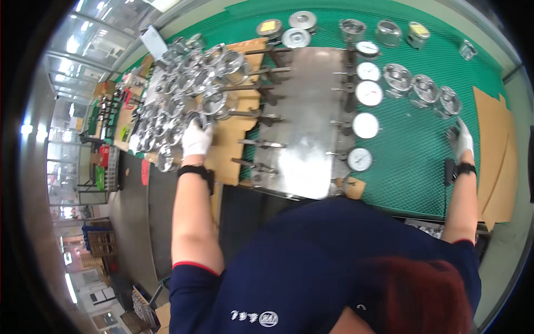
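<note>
Flanking five gauges, two hands, grips unclear: right near three pistons, left among metal parts.

L hand: fingertips partly hidden among metal pcs, grip unclear. Item by R hand is blurred. Gauges' nos. too small.

Grey floor left; glass panes upper left; bright strip light lower left; green-topped workbench.
</note>
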Demonstrator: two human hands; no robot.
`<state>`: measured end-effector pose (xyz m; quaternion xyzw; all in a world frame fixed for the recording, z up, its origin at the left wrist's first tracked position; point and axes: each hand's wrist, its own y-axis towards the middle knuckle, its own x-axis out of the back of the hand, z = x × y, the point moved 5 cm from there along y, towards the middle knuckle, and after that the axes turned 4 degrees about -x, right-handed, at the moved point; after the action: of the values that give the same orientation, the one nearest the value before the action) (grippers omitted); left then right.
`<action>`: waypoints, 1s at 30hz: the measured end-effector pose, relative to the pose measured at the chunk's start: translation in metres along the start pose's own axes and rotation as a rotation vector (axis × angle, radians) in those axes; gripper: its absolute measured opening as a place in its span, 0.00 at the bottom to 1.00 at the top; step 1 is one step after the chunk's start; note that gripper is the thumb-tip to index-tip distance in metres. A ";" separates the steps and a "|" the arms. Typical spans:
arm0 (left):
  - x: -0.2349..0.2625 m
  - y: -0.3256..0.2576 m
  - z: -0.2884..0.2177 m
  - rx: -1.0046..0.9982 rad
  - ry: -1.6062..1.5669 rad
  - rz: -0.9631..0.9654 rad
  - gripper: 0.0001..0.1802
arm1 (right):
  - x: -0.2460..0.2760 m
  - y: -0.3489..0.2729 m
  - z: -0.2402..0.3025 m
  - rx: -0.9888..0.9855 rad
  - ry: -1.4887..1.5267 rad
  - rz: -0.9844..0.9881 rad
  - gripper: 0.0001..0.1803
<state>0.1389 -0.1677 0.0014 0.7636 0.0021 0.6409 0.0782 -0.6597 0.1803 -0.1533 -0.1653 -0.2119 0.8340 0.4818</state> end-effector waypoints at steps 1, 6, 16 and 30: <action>-0.004 0.004 0.015 0.018 -0.066 -0.057 0.35 | -0.005 -0.022 -0.009 0.007 0.053 0.048 0.25; 0.010 0.001 0.003 0.072 -0.185 0.185 0.32 | -0.031 -0.147 -0.025 0.073 0.008 0.191 0.23; 0.053 -0.065 0.003 0.240 -1.041 0.436 0.22 | -0.223 -0.359 -0.003 0.314 -0.407 0.493 0.24; 0.032 -0.137 -0.130 -0.498 -0.795 0.879 0.33 | -0.335 -0.432 -0.052 1.070 -0.919 0.623 0.66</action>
<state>0.0306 -0.0139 0.0372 0.8315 -0.4891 0.2625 -0.0219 -0.1565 0.0904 0.0474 0.4012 0.0978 0.9050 0.1024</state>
